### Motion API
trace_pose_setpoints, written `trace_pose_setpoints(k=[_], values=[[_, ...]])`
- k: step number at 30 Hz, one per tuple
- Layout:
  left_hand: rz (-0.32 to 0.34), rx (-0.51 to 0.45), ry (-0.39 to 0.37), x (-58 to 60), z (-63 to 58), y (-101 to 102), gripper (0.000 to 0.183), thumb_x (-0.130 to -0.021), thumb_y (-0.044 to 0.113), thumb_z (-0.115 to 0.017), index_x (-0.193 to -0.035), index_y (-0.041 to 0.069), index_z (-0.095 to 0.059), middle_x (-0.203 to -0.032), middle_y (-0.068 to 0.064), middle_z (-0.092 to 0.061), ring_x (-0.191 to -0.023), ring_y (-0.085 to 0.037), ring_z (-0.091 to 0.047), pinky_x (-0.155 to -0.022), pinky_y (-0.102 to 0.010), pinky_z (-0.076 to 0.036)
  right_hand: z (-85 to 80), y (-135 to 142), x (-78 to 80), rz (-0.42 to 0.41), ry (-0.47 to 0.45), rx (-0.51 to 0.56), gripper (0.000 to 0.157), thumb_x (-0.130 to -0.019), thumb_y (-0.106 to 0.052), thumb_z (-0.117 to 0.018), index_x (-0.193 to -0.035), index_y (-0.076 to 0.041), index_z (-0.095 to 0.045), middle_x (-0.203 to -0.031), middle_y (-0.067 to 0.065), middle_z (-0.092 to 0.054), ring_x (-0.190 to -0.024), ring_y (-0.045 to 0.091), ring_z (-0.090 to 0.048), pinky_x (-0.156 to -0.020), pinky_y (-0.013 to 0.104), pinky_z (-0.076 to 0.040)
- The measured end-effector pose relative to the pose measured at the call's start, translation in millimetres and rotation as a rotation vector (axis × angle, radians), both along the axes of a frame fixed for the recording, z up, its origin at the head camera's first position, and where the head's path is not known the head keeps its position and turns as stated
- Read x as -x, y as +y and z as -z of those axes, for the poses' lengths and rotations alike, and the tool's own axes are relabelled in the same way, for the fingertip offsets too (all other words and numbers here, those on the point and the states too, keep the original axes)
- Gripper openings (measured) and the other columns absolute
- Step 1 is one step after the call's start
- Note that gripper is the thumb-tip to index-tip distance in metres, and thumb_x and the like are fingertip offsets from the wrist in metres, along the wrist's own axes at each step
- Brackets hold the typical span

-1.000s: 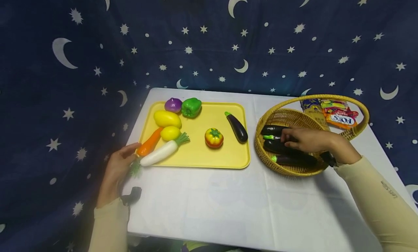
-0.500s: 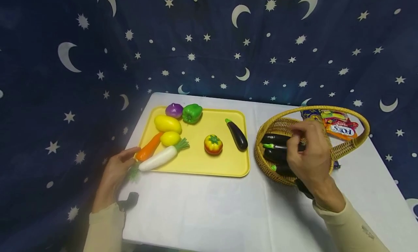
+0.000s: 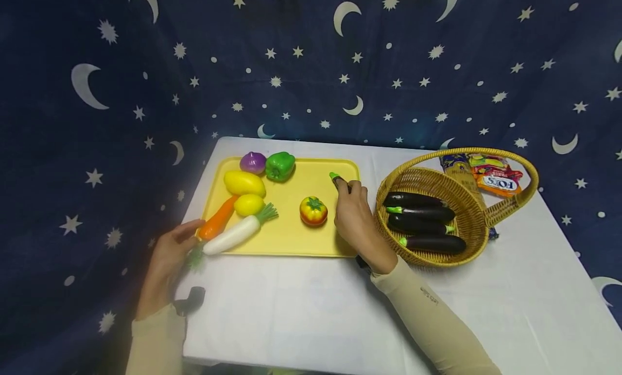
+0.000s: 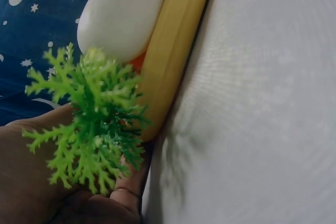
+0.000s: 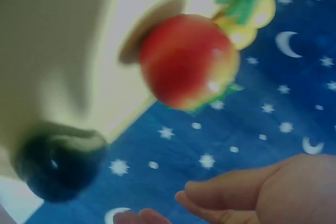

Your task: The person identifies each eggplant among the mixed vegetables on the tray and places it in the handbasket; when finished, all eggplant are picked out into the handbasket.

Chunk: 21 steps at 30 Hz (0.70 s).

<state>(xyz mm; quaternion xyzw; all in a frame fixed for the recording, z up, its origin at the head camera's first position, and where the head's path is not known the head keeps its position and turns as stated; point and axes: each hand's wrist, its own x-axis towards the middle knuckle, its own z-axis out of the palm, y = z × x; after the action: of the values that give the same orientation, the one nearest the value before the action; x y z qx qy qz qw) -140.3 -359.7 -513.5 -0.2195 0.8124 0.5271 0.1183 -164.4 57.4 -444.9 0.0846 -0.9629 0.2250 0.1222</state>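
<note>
My left hand [image 3: 167, 256] grips the left edge of a yellow tray [image 3: 291, 253]. Beside it lie an orange carrot [image 3: 218, 217], whose green leaves [image 4: 100, 119] hang over the rim, and a white radish [image 3: 233, 236]. Over the tray's right side, my right hand [image 3: 357, 213] reaches above a dark eggplant [image 3: 334, 176] and covers most of it. In the right wrist view, the thumb and fingers [image 5: 226, 190] stand apart from the eggplant's round end [image 5: 63, 163]. A red and yellow tomato [image 3: 313, 211] sits left of that hand.
Several eggplants [image 3: 420, 214] lie in a wicker basket [image 3: 468, 202] with a tall handle, right of the tray. Snack packets [image 3: 495, 178] are behind it. A purple onion [image 3: 253, 163], green pepper [image 3: 280, 166] and two yellow fruits [image 3: 244, 184] occupy the tray's left.
My right hand has left the basket and moved left to the eggplant on the tray. The eggplants stay in the basket. My left hand keeps its place at the tray's edge.
</note>
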Motion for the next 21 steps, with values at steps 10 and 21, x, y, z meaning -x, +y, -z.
trace_pose_setpoints(k=[10,21], values=[[0.011,0.004,0.002,0.6,3.6,-1.8,0.058,-0.098,0.008,-0.057,-0.155,0.019,-0.057,-0.169,-0.01,-0.046,-0.159,-0.035,-0.037,-0.126,-0.053,-0.042,21.5,-9.3,22.0,0.062,-0.047,-0.168,0.042,-0.099,0.004,-0.059,-0.141,0.007,-0.054,-0.115,0.037,-0.058,-0.1,0.048,-0.057,-0.082,0.055,-0.057],[0.009,0.0,0.001,-1.5,-4.7,0.7,0.058,-0.099,0.006,-0.055,-0.156,0.015,-0.055,-0.17,-0.012,-0.044,-0.16,-0.036,-0.035,-0.128,-0.055,-0.039,27.2,1.0,21.8,0.043,0.001,-0.22,0.023,-0.096,0.009,-0.059,-0.119,0.013,-0.061,-0.114,0.038,-0.056,-0.103,0.05,-0.055,-0.09,0.056,-0.056]])
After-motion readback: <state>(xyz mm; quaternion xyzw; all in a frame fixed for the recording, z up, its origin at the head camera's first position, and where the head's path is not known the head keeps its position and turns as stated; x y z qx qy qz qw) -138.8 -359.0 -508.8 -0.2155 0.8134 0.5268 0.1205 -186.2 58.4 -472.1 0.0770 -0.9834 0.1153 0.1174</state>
